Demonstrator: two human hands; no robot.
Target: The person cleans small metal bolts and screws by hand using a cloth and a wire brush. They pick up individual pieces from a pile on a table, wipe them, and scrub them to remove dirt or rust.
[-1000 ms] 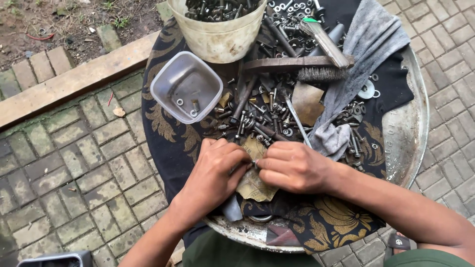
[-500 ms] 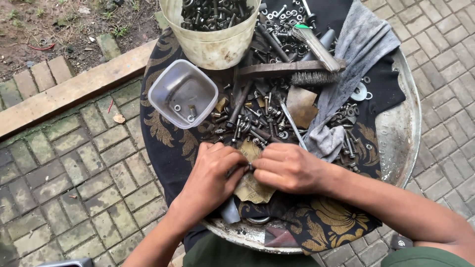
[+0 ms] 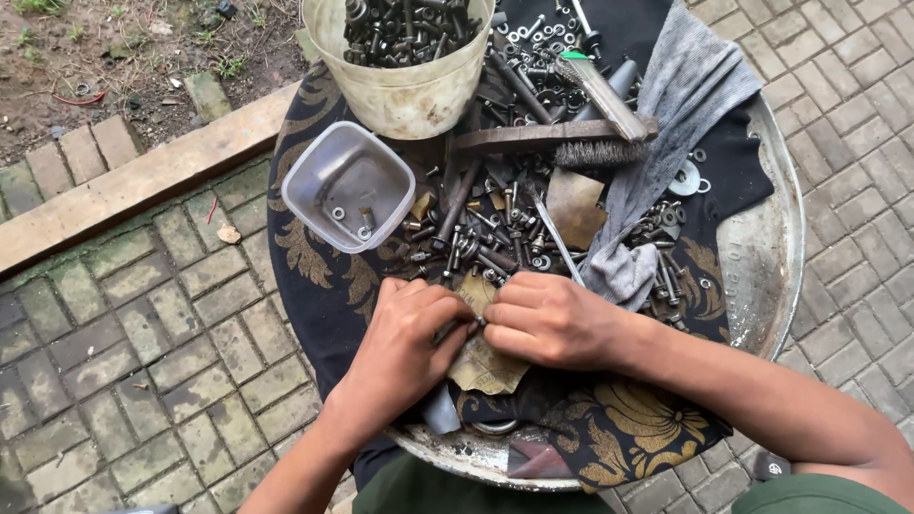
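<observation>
Head view: left hand [image 3: 405, 333] and right hand [image 3: 552, 319] meet fingertip to fingertip, both clenched on a small metal part [image 3: 479, 322] over a scrap of sandpaper [image 3: 487, 366]; part's axis cannot be told; hands equally near; round tray [image 3: 762, 257] draped in dark patterned cloth [image 3: 314, 276]; bolts [image 3: 486, 238] heaped just beyond; clear tub [image 3: 347, 186] left.

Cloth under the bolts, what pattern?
Black cloth with gold leafy scrollwork, clearest in the head view.

Mossy brick paving [image 3: 143, 352], wooden plank edging [image 3: 143, 186], bare soil [image 3: 124, 57], daylight
</observation>
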